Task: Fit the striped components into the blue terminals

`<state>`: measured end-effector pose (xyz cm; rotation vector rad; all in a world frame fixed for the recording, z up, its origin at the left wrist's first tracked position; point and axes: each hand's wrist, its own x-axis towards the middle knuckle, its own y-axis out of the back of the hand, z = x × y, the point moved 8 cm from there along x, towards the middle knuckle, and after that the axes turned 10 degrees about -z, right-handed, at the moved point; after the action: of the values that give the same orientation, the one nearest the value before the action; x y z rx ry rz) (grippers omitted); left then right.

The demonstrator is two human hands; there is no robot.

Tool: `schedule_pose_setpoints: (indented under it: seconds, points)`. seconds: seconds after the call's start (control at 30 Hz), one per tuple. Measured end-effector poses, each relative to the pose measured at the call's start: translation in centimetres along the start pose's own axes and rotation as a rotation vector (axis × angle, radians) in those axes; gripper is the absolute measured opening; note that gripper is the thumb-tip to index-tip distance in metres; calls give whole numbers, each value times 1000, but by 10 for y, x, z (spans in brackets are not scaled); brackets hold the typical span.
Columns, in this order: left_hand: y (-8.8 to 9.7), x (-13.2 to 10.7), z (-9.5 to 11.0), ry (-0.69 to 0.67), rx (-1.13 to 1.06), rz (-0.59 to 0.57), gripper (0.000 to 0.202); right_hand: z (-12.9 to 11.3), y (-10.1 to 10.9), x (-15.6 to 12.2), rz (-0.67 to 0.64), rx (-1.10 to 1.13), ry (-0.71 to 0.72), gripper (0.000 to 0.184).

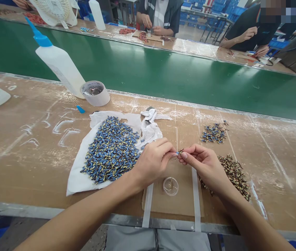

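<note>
My left hand [153,157] pinches a small blue piece [177,152] between thumb and forefinger. Tip to tip with it, my right hand [202,163] grips a tiny dark brown piece [181,151]; their exact kind is too small to make out. To the left, a large heap of blue, yellow and dark pieces [111,150] lies on white paper [76,177]. Brown and cream pieces [235,174] are piled beside my right wrist, which partly hides them. Beyond them sits a smaller cluster of blue pieces [213,133]. Below my hands, a transparent little cup [170,186] stands on taped cardboard [174,205].
A white squeeze bottle with a blue nozzle [61,68] stands tilted in view beside a tape roll [95,93]. Crumpled tissue [151,129] lies behind the heap. A green belt [148,64] separates this table from co-workers [161,17] opposite.
</note>
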<state>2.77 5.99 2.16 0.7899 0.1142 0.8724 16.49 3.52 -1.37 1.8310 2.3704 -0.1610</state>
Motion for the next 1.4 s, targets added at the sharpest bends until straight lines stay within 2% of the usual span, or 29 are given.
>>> schedule_pose_setpoints:
  seconds: [0.3,0.57,0.7,1.1,1.23,1.4]
  points:
    - [2,-2,5,-55,27,68,13,-1,-2,-2,23,-7,56,14]
    - [3,-3,9,-90,124,68,15,-4,-4,-4,-17,-68,94,13]
    - [2,-2,9,-77,152,49,16,-3,-7,-5,10,-68,139,13]
    - [-3,-3,18,-201,263,6,18,1,-13,-3,-78,-38,52,21]
    - [0,-3,20,-197,215,44,18,1,-14,-4,-74,-28,79,19]
    - [0,-2,18,-129,110,21,18,1,-14,-5,-26,-84,118,21]
